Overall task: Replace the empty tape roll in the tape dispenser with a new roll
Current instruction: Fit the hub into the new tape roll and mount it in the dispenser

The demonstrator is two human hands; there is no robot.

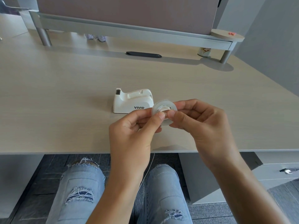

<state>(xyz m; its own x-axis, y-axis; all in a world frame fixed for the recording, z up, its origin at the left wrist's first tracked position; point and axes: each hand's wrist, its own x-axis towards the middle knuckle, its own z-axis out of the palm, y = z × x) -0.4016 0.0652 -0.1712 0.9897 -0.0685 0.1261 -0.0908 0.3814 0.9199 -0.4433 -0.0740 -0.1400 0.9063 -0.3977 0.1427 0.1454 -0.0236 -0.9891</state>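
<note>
A white tape dispenser (132, 101) marked VIVID stands on the light wooden desk (64, 94), its cutter end to the left and its roll cradle empty. Just in front of its right end, a clear tape roll (163, 106) with a white hub in its centre is held above the desk by both hands. My left hand (134, 131) pinches the roll's lower left side, thumb near the hub. My right hand (203, 125) grips the roll's right side, its thumb pressing at the hub. The roll's lower part is hidden by my fingers.
A grey monitor riser (129, 28) spans the back of the desk, with a black oval cable slot (143, 54) in front of it and a small patterned cup (204, 52) under its right end. The desk's front edge lies below my hands, above my knees.
</note>
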